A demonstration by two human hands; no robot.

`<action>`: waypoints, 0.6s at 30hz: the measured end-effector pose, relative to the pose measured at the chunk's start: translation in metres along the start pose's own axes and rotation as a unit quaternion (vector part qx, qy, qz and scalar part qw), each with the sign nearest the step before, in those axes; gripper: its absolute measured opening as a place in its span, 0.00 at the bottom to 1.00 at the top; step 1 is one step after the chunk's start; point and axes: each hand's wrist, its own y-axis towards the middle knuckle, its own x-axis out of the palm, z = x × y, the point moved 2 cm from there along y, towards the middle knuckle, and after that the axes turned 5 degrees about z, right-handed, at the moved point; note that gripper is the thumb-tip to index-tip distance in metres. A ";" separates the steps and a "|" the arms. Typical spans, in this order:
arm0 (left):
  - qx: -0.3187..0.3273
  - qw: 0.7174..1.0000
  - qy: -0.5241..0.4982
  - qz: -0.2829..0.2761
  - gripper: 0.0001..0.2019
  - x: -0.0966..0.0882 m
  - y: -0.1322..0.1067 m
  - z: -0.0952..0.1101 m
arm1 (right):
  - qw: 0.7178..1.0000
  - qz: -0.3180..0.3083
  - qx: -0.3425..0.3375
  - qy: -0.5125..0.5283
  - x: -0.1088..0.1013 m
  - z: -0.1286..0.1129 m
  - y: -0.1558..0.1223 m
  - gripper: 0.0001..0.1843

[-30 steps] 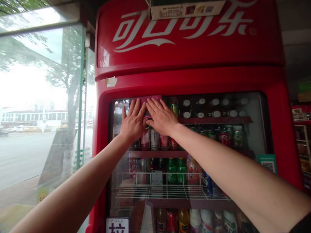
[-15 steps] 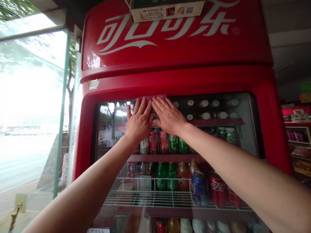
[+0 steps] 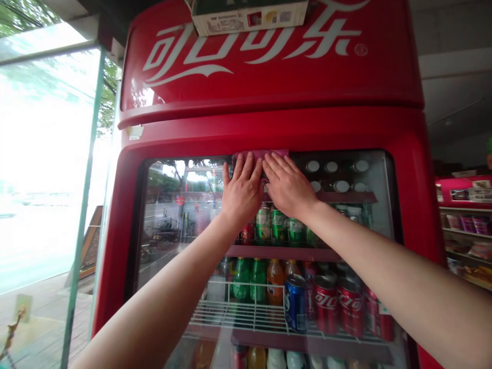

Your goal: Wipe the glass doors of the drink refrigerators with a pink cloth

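Observation:
My left hand [image 3: 242, 190] lies flat with fingers spread on a pink cloth [image 3: 262, 152], pressing it to the glass door [image 3: 163, 205] of a red drinks fridge [image 3: 253, 125]. My right hand [image 3: 289, 184] is flat on the same cloth beside it, fingers stretched up and to the left. Both are at the top edge of the glass, just below the red frame. The hands cover most of the cloth; a strip shows above the fingertips.
Behind the glass stand green bottles [image 3: 241, 279], a blue can [image 3: 295, 302] and red cans [image 3: 326, 305] on wire shelves. A cardboard box [image 3: 249, 20] rests high on the fridge. To the left is a glass panel [image 3: 42, 169]; store shelves [image 3: 467, 230] are at the right.
Both hands have slid right along the top of the glass with the pink cloth under them. The view has shifted slightly to the right.

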 end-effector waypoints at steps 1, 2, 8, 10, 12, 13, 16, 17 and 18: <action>-0.001 1.000 -0.001 0.000 0.31 0.001 -0.003 0.002 | 1.000 0.010 0.015 0.006 0.002 -0.003 -0.004 0.34; -0.004 1.000 -0.001 0.000 0.31 0.002 -0.009 0.003 | 0.999 0.019 0.028 0.011 0.005 -0.007 -0.010 0.33; -0.016 1.000 0.002 -0.023 0.30 0.007 -0.076 0.016 | 0.997 0.048 0.063 0.021 0.021 -0.051 -0.072 0.31; -0.024 0.999 0.003 -0.037 0.31 0.008 -0.104 0.022 | 0.996 0.055 0.062 0.024 0.023 -0.066 -0.096 0.32; -0.028 0.998 0.003 -0.049 0.32 0.008 -0.130 0.028 | 0.996 0.058 0.058 0.025 0.025 -0.081 -0.119 0.35; -0.029 0.998 0.003 -0.054 0.32 0.008 -0.142 0.031 | 0.997 0.057 0.056 0.025 0.025 -0.087 -0.129 0.36; -0.025 0.997 0.002 -0.069 0.32 0.003 -0.176 0.039 | 0.997 0.043 0.053 0.020 0.024 -0.107 -0.159 0.39; -0.025 0.997 0.001 -0.076 0.32 0.000 -0.188 0.042 | 0.998 0.033 0.053 0.018 0.022 -0.114 -0.170 0.39; -0.023 0.996 -0.002 -0.086 0.32 -0.004 -0.200 0.045 | 0.998 0.023 0.053 0.015 0.021 -0.122 -0.182 0.40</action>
